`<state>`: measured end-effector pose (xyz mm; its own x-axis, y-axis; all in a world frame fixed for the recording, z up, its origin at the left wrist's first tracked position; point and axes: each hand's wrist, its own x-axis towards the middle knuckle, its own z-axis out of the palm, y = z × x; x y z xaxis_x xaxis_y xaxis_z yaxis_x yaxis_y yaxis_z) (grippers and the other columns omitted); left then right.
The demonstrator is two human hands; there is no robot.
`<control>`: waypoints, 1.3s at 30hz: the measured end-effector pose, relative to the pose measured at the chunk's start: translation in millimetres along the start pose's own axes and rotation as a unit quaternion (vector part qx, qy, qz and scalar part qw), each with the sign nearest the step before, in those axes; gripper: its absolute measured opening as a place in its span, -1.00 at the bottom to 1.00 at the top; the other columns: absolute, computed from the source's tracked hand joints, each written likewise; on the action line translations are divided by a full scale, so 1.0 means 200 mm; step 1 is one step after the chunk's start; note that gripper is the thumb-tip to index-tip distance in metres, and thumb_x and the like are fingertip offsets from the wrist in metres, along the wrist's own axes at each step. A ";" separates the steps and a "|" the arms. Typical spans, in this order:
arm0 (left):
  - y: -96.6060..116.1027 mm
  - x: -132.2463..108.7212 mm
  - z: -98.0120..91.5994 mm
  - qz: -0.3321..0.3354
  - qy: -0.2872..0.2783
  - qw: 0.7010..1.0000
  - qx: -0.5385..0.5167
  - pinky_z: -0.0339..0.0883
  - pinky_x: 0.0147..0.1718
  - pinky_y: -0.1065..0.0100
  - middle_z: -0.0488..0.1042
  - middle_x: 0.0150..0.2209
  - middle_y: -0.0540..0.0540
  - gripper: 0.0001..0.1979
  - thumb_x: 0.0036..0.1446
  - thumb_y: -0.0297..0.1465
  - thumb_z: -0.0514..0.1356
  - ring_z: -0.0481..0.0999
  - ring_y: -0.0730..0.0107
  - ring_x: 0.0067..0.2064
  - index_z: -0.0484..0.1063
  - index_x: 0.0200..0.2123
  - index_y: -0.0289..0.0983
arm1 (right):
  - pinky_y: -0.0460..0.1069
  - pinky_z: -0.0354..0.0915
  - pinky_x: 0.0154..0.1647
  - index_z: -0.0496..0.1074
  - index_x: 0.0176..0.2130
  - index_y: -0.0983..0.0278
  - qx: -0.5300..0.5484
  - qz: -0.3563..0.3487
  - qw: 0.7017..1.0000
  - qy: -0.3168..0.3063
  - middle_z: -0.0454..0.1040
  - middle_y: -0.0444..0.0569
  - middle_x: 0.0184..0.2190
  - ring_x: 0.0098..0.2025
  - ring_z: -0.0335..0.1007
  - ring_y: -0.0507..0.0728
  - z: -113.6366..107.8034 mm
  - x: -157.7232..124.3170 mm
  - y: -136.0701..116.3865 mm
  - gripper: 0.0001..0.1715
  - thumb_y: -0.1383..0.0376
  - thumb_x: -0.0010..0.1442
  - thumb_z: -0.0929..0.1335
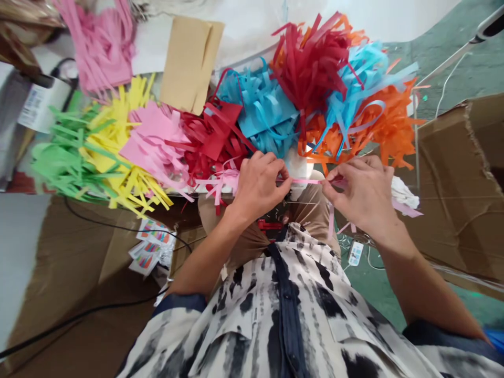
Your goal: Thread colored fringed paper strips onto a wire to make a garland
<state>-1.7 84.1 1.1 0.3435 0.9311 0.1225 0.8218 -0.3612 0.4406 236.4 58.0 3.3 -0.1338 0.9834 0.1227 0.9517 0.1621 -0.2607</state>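
A narrow pink paper strip (306, 181) stretches between my two hands at the table's front edge. My left hand (262, 181) pinches one end between thumb and fingers, with the strip's fringed pink paper (224, 184) showing to its left. The other end is pinched by my right hand (360, 191), and more pink strips hang below that palm. Just beyond my left hand lie a dark red fringed paper bundle (214, 131) and a blue one (270, 107). Orange fringed paper (386, 126) sits past my right hand, under light blue strips (364, 79).
Green (66, 152), yellow (122, 142) and pink fringed bundles (155, 136) line the table's left front. Behind stand a brown paper envelope (191, 63) and a red tassel bundle (313, 63). A cardboard box (464, 184) is at the right; a black cable (86, 315) crosses the lower left.
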 end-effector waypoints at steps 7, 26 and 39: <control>-0.03 -0.02 -0.01 -0.010 0.014 0.997 -0.077 0.25 -0.17 0.15 0.61 -0.27 -0.02 -0.83 0.21 -0.50 0.27 0.49 0.16 -0.14 0.54 -0.14 -0.18 | 0.19 0.03 -0.11 0.52 -0.31 0.21 -0.009 -0.006 0.998 0.060 0.58 0.09 -0.29 -0.02 0.37 0.39 0.03 -0.04 -0.02 -0.78 0.15 0.29 0.35; -0.06 -0.12 0.06 0.179 0.062 0.979 0.068 0.16 0.24 -0.06 0.65 0.05 -0.06 -0.57 0.42 -0.55 0.17 0.51 0.18 0.10 0.64 0.11 0.08 | 0.25 0.09 0.10 0.58 0.05 0.08 -0.046 -0.155 0.980 0.114 0.66 -0.03 0.02 0.14 0.37 0.32 0.07 -0.12 -0.09 -0.63 0.39 0.34 0.34; -0.01 -0.36 0.15 0.201 0.153 0.967 0.042 0.38 0.01 0.15 0.73 -0.13 -0.08 -0.79 0.44 -0.44 0.23 0.62 0.29 -0.09 0.68 -0.01 -0.13 | 0.24 0.10 0.13 0.65 0.01 -0.06 -0.063 -0.180 0.971 0.147 0.72 -0.16 -0.15 -0.01 0.51 0.23 0.19 -0.31 -0.13 -0.68 0.29 0.43 0.36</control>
<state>-15.3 15.9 -35.7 0.5029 0.6818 0.5312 0.6884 -0.6876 0.2308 209.5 -4.8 -33.3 -0.3978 0.7959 0.4563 0.8864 0.4618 -0.0328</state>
